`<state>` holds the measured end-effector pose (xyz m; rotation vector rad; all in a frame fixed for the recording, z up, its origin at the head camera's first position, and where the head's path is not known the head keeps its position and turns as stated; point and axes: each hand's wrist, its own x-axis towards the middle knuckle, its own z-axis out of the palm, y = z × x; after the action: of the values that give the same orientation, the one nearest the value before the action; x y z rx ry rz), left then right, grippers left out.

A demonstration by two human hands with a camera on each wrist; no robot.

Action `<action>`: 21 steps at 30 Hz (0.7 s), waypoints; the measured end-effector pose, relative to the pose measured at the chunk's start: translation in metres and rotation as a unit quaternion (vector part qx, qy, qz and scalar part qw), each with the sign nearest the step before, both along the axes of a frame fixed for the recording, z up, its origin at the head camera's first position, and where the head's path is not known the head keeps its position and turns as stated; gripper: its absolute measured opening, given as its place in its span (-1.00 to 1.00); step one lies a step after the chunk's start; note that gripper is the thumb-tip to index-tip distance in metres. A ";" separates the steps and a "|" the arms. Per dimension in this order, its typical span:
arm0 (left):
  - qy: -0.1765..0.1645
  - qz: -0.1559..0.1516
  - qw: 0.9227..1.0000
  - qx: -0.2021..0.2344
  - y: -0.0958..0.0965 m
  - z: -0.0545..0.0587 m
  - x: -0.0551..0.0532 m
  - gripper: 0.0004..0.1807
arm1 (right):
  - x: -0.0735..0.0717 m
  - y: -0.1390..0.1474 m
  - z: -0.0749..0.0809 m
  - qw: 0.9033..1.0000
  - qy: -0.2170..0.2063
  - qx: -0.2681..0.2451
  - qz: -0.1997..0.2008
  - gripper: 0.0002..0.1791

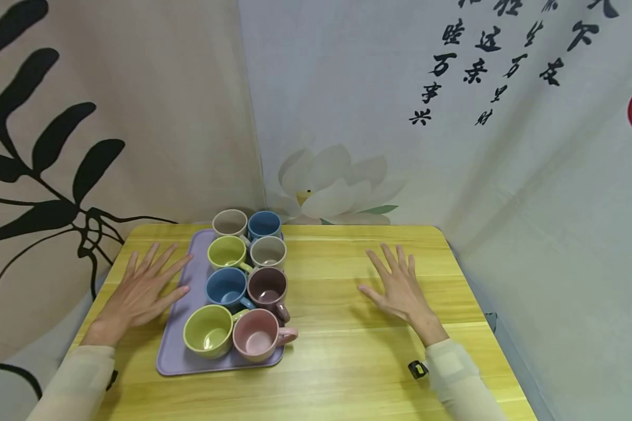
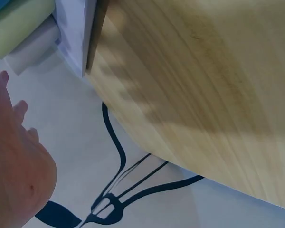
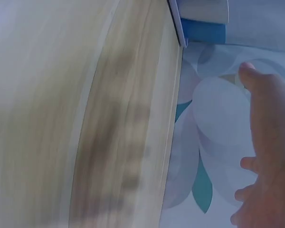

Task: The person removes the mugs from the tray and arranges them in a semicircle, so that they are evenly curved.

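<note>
A lavender tray (image 1: 189, 367) on the table carries several mugs in two columns. At its near end stand a yellow-green mug (image 1: 208, 331) and a pink mug (image 1: 256, 335), the pink handle pointing right past the rim. Behind them are a blue mug (image 1: 226, 287) and a dark plum mug (image 1: 267, 287). My left hand (image 1: 146, 290), fingers spread, is just left of the tray, fingertips overlapping its edge in the head view. The right hand (image 1: 398, 292) is held over the table's right half, fingers spread and holding nothing. Both hands cast shadows on the wood.
Farther back on the tray are another yellow-green mug (image 1: 226, 252), a light grey mug (image 1: 268, 252), a beige mug (image 1: 230, 223) and a second blue mug (image 1: 264, 224). The wooden table (image 1: 337, 362) ends against a printed curtain (image 1: 337, 105).
</note>
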<state>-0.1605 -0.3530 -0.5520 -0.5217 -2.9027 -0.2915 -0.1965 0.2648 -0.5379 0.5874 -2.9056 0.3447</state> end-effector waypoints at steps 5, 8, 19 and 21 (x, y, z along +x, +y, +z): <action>-0.007 0.003 1.000 0.010 -0.002 -0.001 0.004 -0.11 | 0.006 -0.012 0.001 1.000 0.001 -0.011 0.016 0.05; -0.013 0.004 1.000 0.016 -0.003 -0.003 0.005 -0.10 | 0.011 -0.020 0.001 0.999 -0.002 -0.022 0.027 0.06; -0.066 0.022 0.997 0.036 -0.008 -0.011 0.000 -0.10 | 0.035 -0.057 -0.003 0.991 -0.032 -0.090 0.091 0.05; -0.075 0.026 0.996 0.040 -0.009 -0.011 -0.001 -0.10 | 0.039 -0.064 -0.003 0.989 -0.043 -0.098 0.101 0.06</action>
<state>-0.1618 -0.3620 -0.5635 -0.4281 -3.0275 -0.4554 -0.1571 0.2010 -0.5405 0.8549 -2.8510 0.6885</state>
